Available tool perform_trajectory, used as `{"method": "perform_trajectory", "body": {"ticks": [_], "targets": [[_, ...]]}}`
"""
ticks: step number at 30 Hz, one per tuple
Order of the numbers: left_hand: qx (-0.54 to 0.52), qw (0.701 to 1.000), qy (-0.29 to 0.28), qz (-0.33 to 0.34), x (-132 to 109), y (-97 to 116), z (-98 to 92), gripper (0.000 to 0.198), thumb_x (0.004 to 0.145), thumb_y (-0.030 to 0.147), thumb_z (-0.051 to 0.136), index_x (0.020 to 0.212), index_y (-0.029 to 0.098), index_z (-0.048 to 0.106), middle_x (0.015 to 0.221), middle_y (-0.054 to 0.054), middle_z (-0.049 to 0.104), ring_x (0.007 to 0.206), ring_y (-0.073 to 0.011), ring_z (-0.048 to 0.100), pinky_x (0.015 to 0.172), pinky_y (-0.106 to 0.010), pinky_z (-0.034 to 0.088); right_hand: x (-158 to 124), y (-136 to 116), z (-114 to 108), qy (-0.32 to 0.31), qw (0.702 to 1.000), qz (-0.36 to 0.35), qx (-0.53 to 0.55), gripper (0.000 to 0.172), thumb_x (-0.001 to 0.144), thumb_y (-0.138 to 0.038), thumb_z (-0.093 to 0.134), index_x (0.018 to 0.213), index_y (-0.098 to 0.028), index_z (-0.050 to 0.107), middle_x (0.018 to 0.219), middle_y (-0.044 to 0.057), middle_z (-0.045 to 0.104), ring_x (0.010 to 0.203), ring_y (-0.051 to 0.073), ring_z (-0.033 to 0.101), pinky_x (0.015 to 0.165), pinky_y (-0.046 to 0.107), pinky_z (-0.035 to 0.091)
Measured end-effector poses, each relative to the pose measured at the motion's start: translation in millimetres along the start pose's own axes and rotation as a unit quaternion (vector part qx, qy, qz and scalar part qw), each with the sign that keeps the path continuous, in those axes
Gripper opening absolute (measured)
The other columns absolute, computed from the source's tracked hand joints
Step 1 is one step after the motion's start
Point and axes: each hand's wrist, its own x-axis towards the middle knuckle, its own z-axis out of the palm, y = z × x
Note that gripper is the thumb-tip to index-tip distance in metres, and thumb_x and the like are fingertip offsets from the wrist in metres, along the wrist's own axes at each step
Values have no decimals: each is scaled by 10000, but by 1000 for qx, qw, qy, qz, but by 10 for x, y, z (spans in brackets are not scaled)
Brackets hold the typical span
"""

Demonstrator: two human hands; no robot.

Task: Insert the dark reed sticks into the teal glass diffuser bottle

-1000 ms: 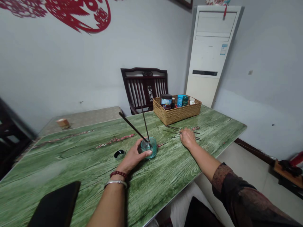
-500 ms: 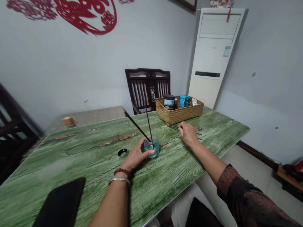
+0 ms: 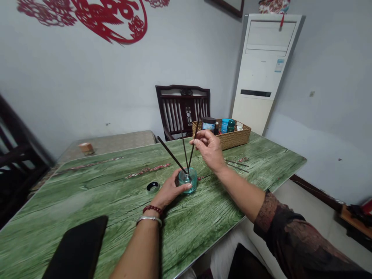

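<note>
A blue-green glass diffuser bottle [image 3: 192,176] stands upright on the green wood-patterned table, with my left hand [image 3: 172,189] wrapped round its left side. Two dark reeds [image 3: 172,155] lean out of its neck. Between thumb and fingers, my right hand [image 3: 208,149] pinches another dark reed [image 3: 198,120], whose lower end meets the bottle's mouth. To the right of the bottle, several loose reeds [image 3: 238,166] lie on the tabletop, partly behind my right forearm. A black ring-shaped cap [image 3: 152,186] rests left of my left hand.
A woven basket [image 3: 236,140] holding jars and bottles sits at the table's back. A black flat object [image 3: 77,248] lies at the front left. Behind stand a dark wooden chair [image 3: 186,106] and a white floor air conditioner [image 3: 258,73]; the table's right edge borders the floor.
My right hand has lifted a reed from the loose ones on the table and moved left with it to the bottle's mouth. My left hand keeps its hold on the bottle.
</note>
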Motion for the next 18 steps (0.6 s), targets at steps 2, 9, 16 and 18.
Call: {"method": "perform_trajectory", "body": {"ticks": [2, 9, 16, 18], "targets": [[-1, 1000, 1, 0, -1, 12, 3, 767, 645, 553, 824, 1288, 192, 616, 1250, -128, 766, 1184, -361, 697, 1112, -513, 490, -25, 83, 67, -8, 999, 14, -35, 120, 882, -318, 681, 922, -234, 605, 839, -24, 693, 833, 165, 747, 737, 277, 567], [-3, 1000, 0, 4, 4, 3, 4, 799, 642, 569, 827, 1315, 186, 629, 1258, -130, 764, 1207, -368, 684, 1109, -515, 494, -134, 312, 134, -37, 992, 85, -85, 78, 837, -209, 662, 878, -238, 602, 703, -65, 680, 750, 177, 753, 720, 278, 553], [-1, 1000, -4, 5, 2, 10, -1, 788, 645, 584, 818, 1300, 189, 627, 1239, -120, 769, 1192, -366, 686, 1104, -517, 494, -301, 377, 107, -63, 979, 84, -173, 74, 824, -241, 714, 885, -227, 675, 815, -22, 738, 763, 174, 705, 759, 293, 533], [2, 1000, -6, 0, 2, 13, -2, 784, 644, 588, 818, 1287, 183, 626, 1234, -126, 770, 1186, -368, 689, 1101, -518, 495, -288, 367, -18, -52, 975, 61, -207, 92, 846, -285, 712, 914, -225, 700, 867, -9, 755, 775, 172, 684, 797, 299, 528]]}}
